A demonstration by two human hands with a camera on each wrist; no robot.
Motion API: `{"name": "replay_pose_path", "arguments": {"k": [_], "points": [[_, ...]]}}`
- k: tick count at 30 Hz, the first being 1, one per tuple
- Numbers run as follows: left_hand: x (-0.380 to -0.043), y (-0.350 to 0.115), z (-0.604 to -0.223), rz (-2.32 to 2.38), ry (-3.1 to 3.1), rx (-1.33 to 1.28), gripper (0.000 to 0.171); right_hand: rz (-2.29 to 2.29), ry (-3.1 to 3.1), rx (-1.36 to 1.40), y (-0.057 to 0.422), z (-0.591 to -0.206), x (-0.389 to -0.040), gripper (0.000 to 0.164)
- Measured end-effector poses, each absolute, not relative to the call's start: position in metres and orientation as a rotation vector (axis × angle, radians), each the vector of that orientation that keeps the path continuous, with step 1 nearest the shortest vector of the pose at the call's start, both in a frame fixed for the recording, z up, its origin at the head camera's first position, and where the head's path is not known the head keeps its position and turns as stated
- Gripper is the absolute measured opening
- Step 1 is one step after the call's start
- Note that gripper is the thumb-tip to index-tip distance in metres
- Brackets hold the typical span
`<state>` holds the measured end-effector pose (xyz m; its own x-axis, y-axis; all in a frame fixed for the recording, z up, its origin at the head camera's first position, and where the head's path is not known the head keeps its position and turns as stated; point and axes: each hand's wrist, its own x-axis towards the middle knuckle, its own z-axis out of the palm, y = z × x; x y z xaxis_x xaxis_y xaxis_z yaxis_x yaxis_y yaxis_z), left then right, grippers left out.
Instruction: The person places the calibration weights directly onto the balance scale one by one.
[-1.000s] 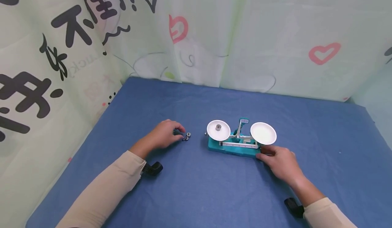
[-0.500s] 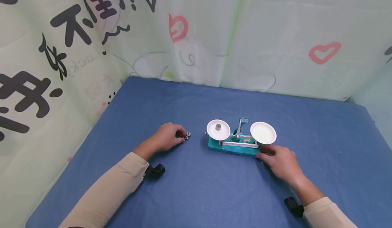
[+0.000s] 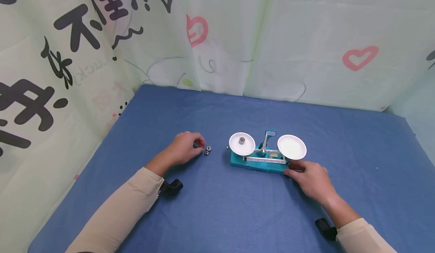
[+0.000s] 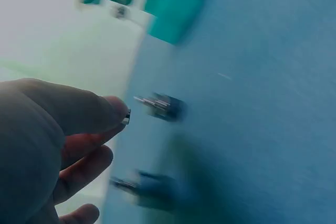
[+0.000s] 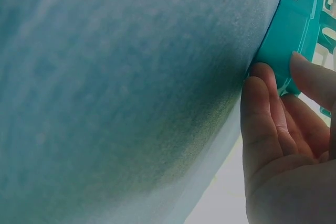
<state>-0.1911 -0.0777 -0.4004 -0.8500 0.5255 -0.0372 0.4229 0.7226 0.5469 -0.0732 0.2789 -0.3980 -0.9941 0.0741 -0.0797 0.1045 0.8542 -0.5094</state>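
My left hand point(image 3: 185, 147) pinches a small metal weight point(image 4: 126, 117) between thumb and fingertip, raised over the table in the left wrist view. Just past those fingertips, two more metal weights point(image 3: 209, 148) stand on the blue cloth; they look blurred in the left wrist view. My right hand point(image 3: 310, 179) grips the right end of a teal balance scale point(image 3: 258, 165), with the thumb on top of its base point(image 5: 286, 40) and fingers at its end. On the scale's left white pan point(image 3: 249, 149) sits a larger cylindrical weight point(image 3: 242, 141). Nothing lies on the right white pan point(image 3: 291, 147).
A blue cloth point(image 3: 217, 215) covers the table. Pale printed curtains point(image 3: 289, 26) hang along the back and left edges. Black wrist mounts point(image 3: 171, 187) jut out below both hands, close to the cloth.
My left hand dipped to the cluster of small weights, pinched one and lifted it slightly back, leaving two there. My right hand has stayed at the scale's base.
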Motion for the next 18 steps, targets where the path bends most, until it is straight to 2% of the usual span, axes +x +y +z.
{"name": "replay_pose_path", "arguments": {"k": [10,18], "points": [[-0.184,-0.054,-0.358,0.962,2.709,0.861,0.008,-0.819,2.974,0.135,0.278,-0.397,-0.073,0.040],[-0.181,-0.025,-0.350,0.995,2.681,0.941,0.015,-0.818,2.971,0.137,0.279,-0.396,-0.073,0.043]]}}
